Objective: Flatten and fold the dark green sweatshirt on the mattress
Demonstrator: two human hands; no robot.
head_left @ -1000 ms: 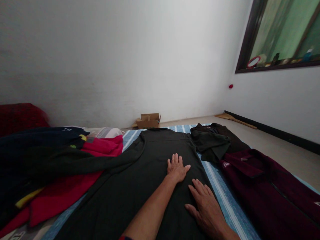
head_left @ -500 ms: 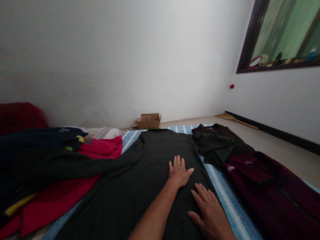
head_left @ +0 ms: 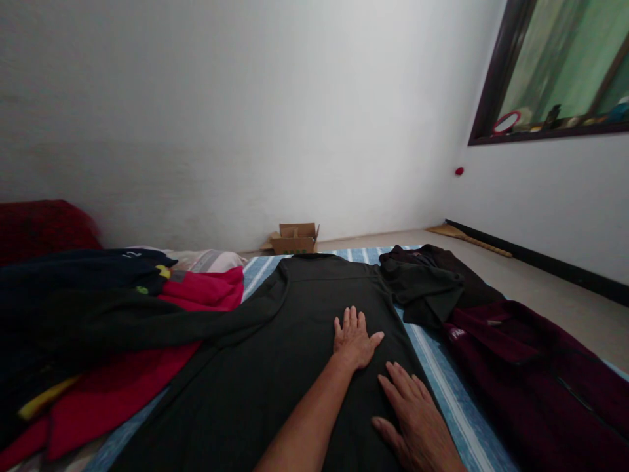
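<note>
- Resting left hand (head_left: 358, 341) flat on the shirt (head_left: 314, 308), right of its middle, palm down, fingers extended and slightly apart, gripping nothing.
- Holding right hand (head_left: 415, 419) palm down at the shirt's right edge, nearer than the left hand, fingers loosely spread, likewise gripping nothing; not showing the pressure under either palm.
- Seeing the shirt lying spread on the sheet (head_left: 445, 373), its collar (head_left: 314, 256) pointing away.
- Seeing left sleeve (head_left: 181, 328) crossing pink top (head_left: 137, 387) and navy top (head_left: 88, 269), left of the shirt.
- Seeing right sleeve (head_left: 427, 288) bunching by the shirt's right shoulder, overlapping brown garment (head_left: 472, 282); maroon jacket (head_left: 531, 393) lying nearer, right of the shirt.
- Seeing box (head_left: 295, 244) standing beyond the shirt.
- Risking creases across the shirt by pressing unevenly or pushing sideways.
- Possibly dragging pink top along with left sleeve, through the overlap.
- Possibly crumpling right sleeve further by shoving against brown garment.
</note>
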